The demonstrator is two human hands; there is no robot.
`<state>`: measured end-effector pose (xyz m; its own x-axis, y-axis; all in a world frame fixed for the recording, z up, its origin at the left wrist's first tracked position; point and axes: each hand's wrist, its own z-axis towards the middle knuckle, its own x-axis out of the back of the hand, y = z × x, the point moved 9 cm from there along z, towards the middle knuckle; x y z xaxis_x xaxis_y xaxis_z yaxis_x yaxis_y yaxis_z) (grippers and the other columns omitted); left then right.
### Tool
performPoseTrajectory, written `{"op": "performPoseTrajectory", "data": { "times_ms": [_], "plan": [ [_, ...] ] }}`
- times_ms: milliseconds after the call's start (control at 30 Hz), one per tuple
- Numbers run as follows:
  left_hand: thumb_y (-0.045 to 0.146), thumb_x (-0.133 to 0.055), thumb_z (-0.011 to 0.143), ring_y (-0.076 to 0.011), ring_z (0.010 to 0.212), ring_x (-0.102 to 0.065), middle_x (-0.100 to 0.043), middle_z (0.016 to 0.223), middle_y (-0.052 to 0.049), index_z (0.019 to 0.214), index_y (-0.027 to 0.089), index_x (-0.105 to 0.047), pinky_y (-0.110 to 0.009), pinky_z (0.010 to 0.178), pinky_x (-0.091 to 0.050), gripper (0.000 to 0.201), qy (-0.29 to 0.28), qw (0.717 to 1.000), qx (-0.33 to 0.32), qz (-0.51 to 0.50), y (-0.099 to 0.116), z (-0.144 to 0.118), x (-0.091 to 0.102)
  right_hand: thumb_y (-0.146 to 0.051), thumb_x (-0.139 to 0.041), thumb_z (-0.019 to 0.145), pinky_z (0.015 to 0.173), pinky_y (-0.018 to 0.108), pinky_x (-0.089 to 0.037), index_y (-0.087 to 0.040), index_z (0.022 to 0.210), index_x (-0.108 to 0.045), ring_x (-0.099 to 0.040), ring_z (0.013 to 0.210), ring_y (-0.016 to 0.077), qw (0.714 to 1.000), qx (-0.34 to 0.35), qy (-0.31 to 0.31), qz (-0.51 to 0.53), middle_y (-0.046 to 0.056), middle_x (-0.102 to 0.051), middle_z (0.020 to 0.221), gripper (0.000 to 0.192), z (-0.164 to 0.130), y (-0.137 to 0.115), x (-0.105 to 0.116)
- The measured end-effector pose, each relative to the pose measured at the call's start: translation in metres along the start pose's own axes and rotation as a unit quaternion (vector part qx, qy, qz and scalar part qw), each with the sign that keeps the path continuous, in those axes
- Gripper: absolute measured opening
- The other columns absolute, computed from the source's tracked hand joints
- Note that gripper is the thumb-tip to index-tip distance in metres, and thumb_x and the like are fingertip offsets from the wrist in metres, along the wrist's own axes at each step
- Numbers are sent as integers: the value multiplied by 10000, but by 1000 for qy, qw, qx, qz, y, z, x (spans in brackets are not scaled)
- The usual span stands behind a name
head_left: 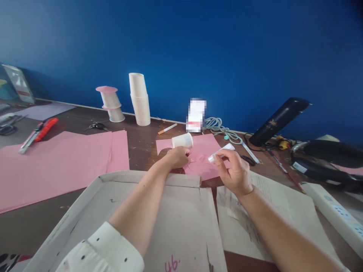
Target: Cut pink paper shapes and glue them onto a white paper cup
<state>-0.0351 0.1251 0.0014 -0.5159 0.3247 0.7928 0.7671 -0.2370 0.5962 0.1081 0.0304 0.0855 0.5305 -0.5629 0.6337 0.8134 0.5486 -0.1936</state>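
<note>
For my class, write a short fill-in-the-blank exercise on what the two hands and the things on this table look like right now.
1. The left hand holds a small white paper cup lying on its ____.
2. The right hand holds a white glue tube over a sheet of ____ paper.
3. The tall stack of white cups stands against a ____ wall.
4. The utility knife at far left has a ____ handle.

Missing words: side; pink; blue; red

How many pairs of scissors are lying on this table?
3: one pair at the far left edge, one near the pink-topped cups, and a black pair just right of the right hand. Clutter may hide more.
</note>
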Motion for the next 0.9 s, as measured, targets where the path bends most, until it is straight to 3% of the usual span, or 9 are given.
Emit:
{"op": "performPoseTrajectory", "data": {
  "times_ms": [100, 200, 300, 400, 500, 733, 900],
  "plan": [
    [356, -565, 706, -118, 519, -414, -494, 573, 14, 583, 190, -477, -263, 487, -256, 224, -2, 1000, -7, -8, 1, 0, -1, -276, -547, 837, 719, 296, -501, -231, 1134, -531, -636, 735, 172, 1000, -30, -5, 1, 58, -661, 947, 300, -1, 2, -4],
    [297, -547, 701, -113, 501, -410, -470, 554, 25, 587, 193, -475, -260, 479, -254, 171, -9, 1000, -4, -15, -1, 0, -2, -337, -543, 827, 652, 310, -518, -172, 1400, -272, -637, 669, 184, 995, -95, -29, 24, 81, -667, 913, 654, -2, 9, -14],
    [265, -547, 699, -120, 528, -445, -501, 577, 23, 596, 192, -477, -258, 490, -276, 145, -7, 1000, -1, -17, 0, -3, 0, -361, -527, 834, 600, 308, -520, -129, 1448, -91, -622, 593, 181, 985, -137, -65, 82, 32, -660, 750, 788, -5, 15, -30],
    [265, -561, 695, -132, 562, -486, -548, 611, 16, 600, 193, -476, -260, 513, -301, 146, -11, 1000, 6, -8, 3, -5, 2, -387, -512, 850, 652, 322, -519, -180, 1375, -281, -642, 689, 192, 976, -143, -100, 133, 51, -669, 847, 610, -8, 17, -43],
    [280, -543, 708, -134, 534, -492, -551, 591, 18, 601, 198, -455, -266, 515, -302, 161, -16, 1000, 18, 8, 4, -7, 3, -409, -522, 852, 694, 312, -502, -214, 1159, -473, -647, 781, 199, 968, -156, -127, 147, 53, -666, 911, 367, -11, 18, -51],
    [313, -532, 710, -140, 532, -501, -546, 609, 7, 596, 197, -429, -276, 509, -295, 193, -12, 1000, 6, 16, 4, -3, 2, -410, -497, 875, 677, 269, -472, -236, 997, -484, -653, 790, 179, 956, -167, -182, 159, 10, -682, 864, 212, -12, 14, -59],
    [331, -526, 715, -137, 512, -489, -552, 613, 8, 609, 203, -442, -275, 500, -293, 186, -20, 1000, 12, 2, 0, -3, -1, -389, -504, 872, 671, 272, -457, -230, 1021, -493, -643, 795, 178, 965, -141, -191, 116, 26, -669, 927, 219, -13, 11, -60]
  ]
}}
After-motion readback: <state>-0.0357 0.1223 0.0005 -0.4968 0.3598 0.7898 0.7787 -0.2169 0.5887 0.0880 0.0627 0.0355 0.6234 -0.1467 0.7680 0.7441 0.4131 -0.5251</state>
